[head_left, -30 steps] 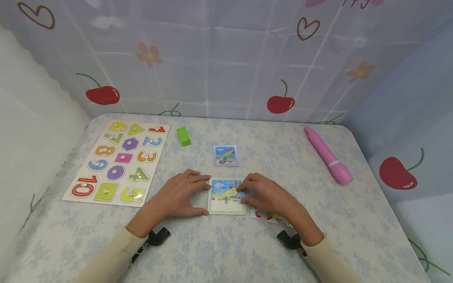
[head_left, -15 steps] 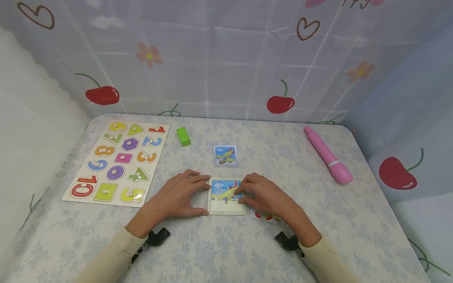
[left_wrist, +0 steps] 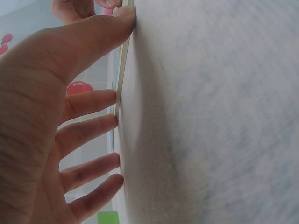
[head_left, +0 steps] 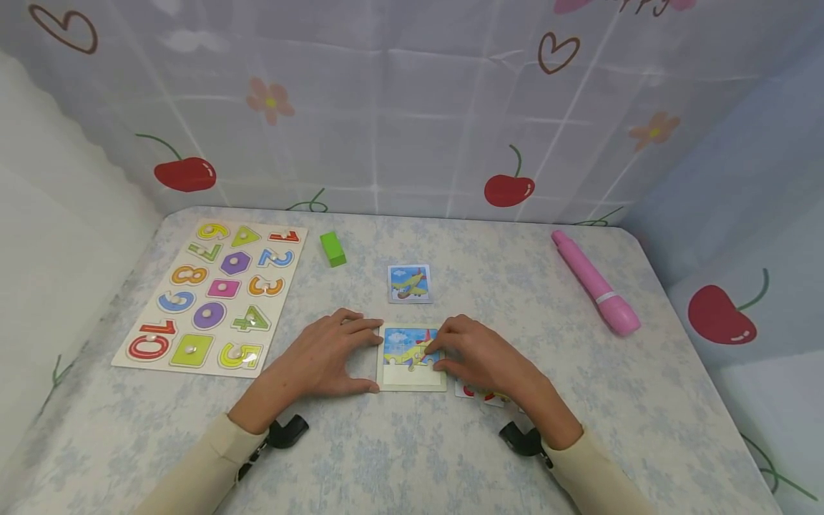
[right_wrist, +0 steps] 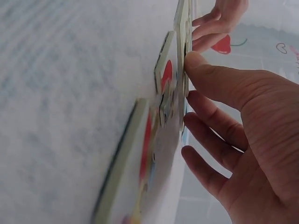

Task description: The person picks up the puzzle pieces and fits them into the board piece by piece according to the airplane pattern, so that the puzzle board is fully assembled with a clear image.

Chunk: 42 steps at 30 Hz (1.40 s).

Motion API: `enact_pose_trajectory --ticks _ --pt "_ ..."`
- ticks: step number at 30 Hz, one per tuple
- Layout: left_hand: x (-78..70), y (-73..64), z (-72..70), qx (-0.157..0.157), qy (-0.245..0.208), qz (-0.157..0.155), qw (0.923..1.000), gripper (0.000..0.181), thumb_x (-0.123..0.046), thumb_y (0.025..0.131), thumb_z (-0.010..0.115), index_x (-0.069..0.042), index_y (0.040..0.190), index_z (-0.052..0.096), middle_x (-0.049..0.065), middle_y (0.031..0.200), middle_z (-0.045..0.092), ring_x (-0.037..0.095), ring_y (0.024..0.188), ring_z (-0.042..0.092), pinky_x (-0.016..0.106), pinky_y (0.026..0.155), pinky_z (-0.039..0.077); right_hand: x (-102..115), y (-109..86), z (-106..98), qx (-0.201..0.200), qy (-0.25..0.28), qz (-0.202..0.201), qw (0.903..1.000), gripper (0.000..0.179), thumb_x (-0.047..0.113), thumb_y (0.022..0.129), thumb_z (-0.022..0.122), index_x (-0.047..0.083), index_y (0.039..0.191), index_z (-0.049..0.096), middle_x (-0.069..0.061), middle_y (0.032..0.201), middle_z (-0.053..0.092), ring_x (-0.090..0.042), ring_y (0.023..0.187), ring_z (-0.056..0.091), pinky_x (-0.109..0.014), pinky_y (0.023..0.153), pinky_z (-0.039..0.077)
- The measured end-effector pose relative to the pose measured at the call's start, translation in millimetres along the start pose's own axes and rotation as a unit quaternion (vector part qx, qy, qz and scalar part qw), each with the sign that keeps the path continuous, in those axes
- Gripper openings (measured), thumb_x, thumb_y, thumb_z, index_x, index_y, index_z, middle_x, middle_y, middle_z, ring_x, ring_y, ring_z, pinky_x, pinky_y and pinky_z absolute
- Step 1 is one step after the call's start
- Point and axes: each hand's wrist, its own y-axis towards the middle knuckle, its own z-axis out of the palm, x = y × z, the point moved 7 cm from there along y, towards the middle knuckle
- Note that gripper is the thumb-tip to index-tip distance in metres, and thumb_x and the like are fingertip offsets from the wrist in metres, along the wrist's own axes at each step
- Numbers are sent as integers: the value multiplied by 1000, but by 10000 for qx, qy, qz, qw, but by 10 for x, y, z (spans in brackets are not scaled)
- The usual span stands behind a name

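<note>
A jigsaw puzzle tray [head_left: 412, 388] lies flat in the middle of the table. Its upper part shows assembled pieces [head_left: 400, 339] of a yellow plane on blue sky; the lower strip is bare. My left hand [head_left: 324, 355] touches the tray's left side, thumb at the near corner and fairly straight fingers along the edge. In the left wrist view its thumb [left_wrist: 122, 19] meets the tray's edge. From the right, my right hand [head_left: 484, 355] pinches a puzzle piece [head_left: 433, 358] against the picture, partly hidden by its fingers. Picture pieces [right_wrist: 164, 70] lie beneath that hand.
Behind the tray lies a square airplane picture card [head_left: 409, 285]. A number and shape board [head_left: 279, 325] fills the left side. A green block [head_left: 332, 249] stands beside it. At the right rests a pink wand-like object [head_left: 594, 282]. A printed curtain [head_left: 438, 107] hangs at the back.
My right hand has shifted slightly left over the picture with its fingertips, then stays there. My left hand keeps its place at the tray's edge.
</note>
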Motion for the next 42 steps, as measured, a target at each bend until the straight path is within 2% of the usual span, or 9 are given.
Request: enact_pose_trajectory --ticks 16,23,30,37,42 --pt "-9 -1 0 -10 51 16 10000 72 -66 80 87 -21 136 74 -2 156 60 26 139 54 50 102 54 28 18 7 -84 -172 19 9998 25 19 92 88 15 117 83 1 113 69 -16 105 63 -33 88 58" --pt "-16 1 1 4 17 21 10000 72 -65 80 87 -21 136 74 -2 156 60 27 139 55 51 101 54 20 -1 2 112 -39 168 9998 26 19 94 86 14 120 82 0 116 69 -18 109 63 -35 91 58" --pt "-20 0 3 -12 23 60 10000 72 -65 80 88 -20 136 74 -1 156 60 27 138 55 51 100 55 -72 -32 -88 332 346 504 9976 25 18 100 80 16 125 80 2 123 69 -18 116 63 -40 97 57" --pt "-21 1 -1 18 137 76 9999 73 -66 81 86 -20 137 74 0 157 59 28 139 54 51 101 54 -169 -119 -209 162 208 838 9961 29 17 98 81 14 127 79 0 125 71 -19 117 64 -42 98 58" --pt "-25 -3 -4 11 102 72 9999 72 -65 81 86 -20 136 74 0 157 60 28 138 55 52 101 54 -199 -237 -191 224 193 1113 9934 30 19 97 83 14 126 80 1 123 70 -18 114 63 -42 97 58"
